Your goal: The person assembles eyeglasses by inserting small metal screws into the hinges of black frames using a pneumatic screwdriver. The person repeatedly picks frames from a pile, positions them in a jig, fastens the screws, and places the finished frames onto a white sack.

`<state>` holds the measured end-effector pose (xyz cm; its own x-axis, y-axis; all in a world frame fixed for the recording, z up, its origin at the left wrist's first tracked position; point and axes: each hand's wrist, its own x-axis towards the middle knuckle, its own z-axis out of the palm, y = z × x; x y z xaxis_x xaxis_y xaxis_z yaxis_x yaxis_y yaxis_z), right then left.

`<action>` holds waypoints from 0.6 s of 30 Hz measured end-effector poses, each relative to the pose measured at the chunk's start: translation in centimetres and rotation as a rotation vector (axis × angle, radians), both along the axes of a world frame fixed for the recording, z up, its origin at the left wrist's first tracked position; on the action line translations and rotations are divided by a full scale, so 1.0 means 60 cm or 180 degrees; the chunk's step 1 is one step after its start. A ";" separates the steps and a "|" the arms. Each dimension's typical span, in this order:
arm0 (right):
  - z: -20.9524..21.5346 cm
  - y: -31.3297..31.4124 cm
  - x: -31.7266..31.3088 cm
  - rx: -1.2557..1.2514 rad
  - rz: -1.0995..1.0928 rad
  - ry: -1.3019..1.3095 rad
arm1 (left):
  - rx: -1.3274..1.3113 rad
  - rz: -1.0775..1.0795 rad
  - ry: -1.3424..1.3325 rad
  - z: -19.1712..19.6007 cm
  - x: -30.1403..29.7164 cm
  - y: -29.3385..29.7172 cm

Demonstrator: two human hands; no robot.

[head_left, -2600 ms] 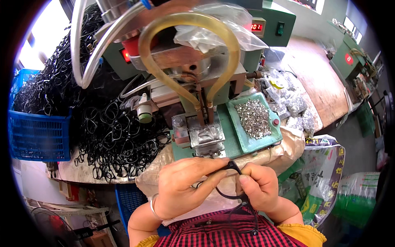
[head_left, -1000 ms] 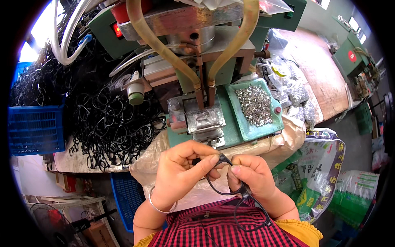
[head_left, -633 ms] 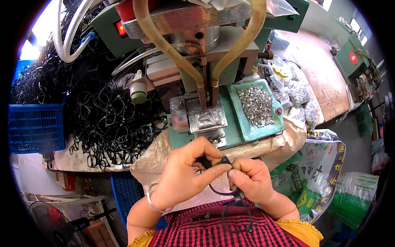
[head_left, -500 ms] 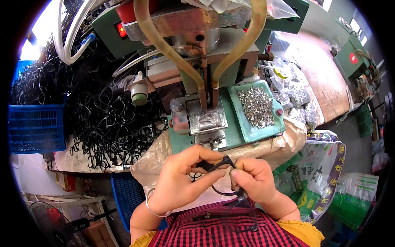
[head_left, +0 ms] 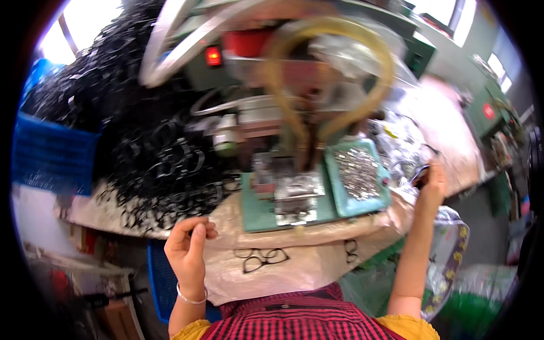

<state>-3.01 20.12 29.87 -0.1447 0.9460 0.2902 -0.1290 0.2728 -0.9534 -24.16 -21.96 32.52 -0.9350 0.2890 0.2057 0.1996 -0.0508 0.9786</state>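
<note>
My left hand (head_left: 190, 249) is raised at the front edge of the bench, fingers curled in against the thumb, with nothing visible in them. Out to the right, my right hand (head_left: 433, 187) reaches beside the plastic bags, its fingers closed on a dark, blurred piece that looks like a black eyeglass frame (head_left: 420, 177). On the tan cloth between my arms lie a black eyeglass frame (head_left: 265, 260) and another, smaller-looking frame (head_left: 351, 251). Neither hand touches these two.
A press machine (head_left: 297, 195) with yellowish hoses (head_left: 391, 68) stands ahead. Beside it sits a teal tray (head_left: 334, 170) of small metal parts. Black frames (head_left: 170, 164) are heaped at left, next to a blue crate (head_left: 54, 156). Clear bags (head_left: 399, 136) lie at right.
My hands have parted: the left moved left and let go of the eyeglass frame, the right swung far right toward the bags. The view has shifted, and the frames on the cloth now show.
</note>
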 end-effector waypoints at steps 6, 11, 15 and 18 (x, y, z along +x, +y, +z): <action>-0.137 0.217 0.051 -0.0870 0.0504 -0.1697 | 0.0389 0.2169 0.0706 -0.020 -0.128 -0.164; -0.049 -0.084 0.017 0.0882 0.0591 -0.2311 | -0.1119 0.1977 0.1045 -0.033 -0.187 -0.284; -0.070 -0.176 0.005 0.2136 0.0058 -0.3219 | -0.2960 0.1932 0.0908 -0.053 -0.277 -0.265; -0.095 -0.171 -0.062 0.2571 -0.0157 -0.2747 | -0.4512 0.2702 0.0392 -0.090 -0.340 -0.231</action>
<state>-6.71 9.85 24.16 -0.5542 0.5433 0.6307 0.5006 0.8228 -0.2689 -44.56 -35.83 27.11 -0.9130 -0.2518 0.3209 -0.2222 0.9668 0.1264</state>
